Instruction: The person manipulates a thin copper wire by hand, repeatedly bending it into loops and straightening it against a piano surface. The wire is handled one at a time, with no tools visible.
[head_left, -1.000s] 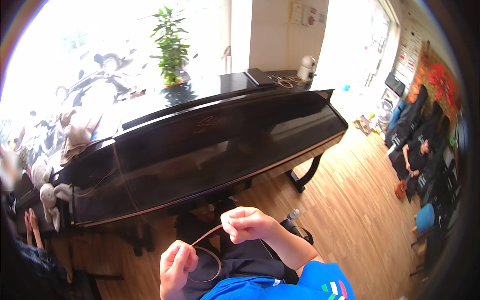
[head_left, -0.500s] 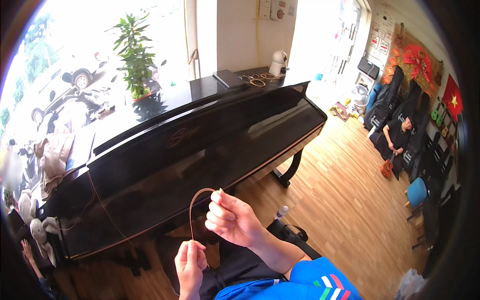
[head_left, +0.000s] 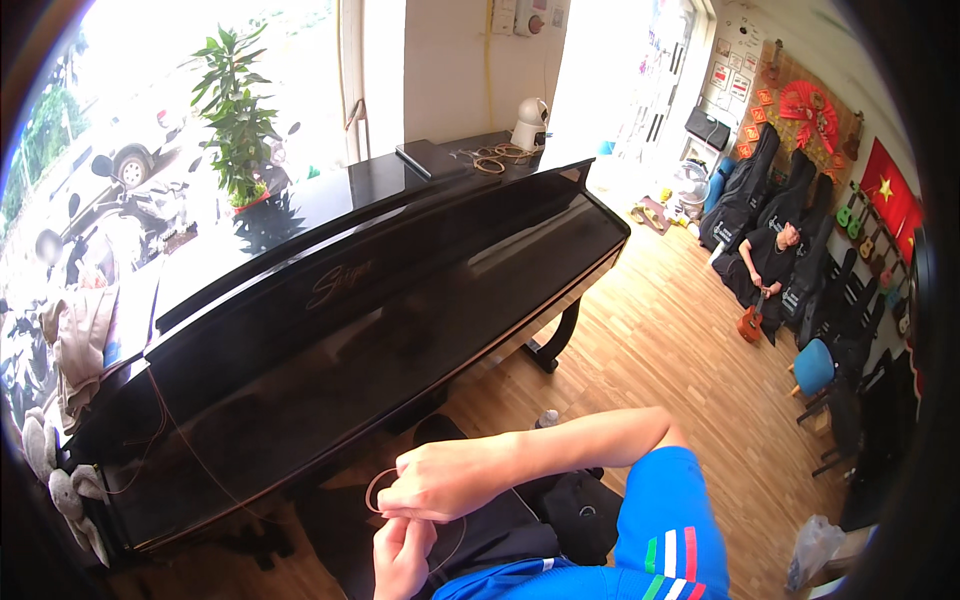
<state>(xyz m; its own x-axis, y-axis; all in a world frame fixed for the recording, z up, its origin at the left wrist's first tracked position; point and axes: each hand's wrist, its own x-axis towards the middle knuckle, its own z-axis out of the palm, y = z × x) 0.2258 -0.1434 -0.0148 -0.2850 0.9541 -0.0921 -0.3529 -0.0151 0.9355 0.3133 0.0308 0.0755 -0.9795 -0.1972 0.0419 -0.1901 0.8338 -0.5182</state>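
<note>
The right hand [head_left: 437, 482] is closed on a thin brown strip [head_left: 369, 492], with the fingers curled and the wrist bent inward. The left hand [head_left: 402, 556] is located directly below and in contact with the right hand; its thumb and fingers are pinched on the same strip. The strip forms a small loop at the left side of the right hand, and a further length curves down on the other side. Both hands are positioned above the person's dark-clad lap. A black bag [head_left: 582, 515] is located to the right of the lap; a bottle [head_left: 547, 418] is partly visible beyond the right forearm. A glossy black piano [head_left: 370, 335] extends across the area ahead. Its far side adjoins a dark surface bearing a potted plant [head_left: 236, 125], a coiled cable [head_left: 490, 161] and a white rounded device [head_left: 528, 125]. A plush toy [head_left: 75, 500] rests at the piano's left end. At far right, a seated person [head_left: 768, 258] holds a small orange guitar-shaped instrument [head_left: 750, 324], near a blue-seated stool [head_left: 814, 366].
</note>
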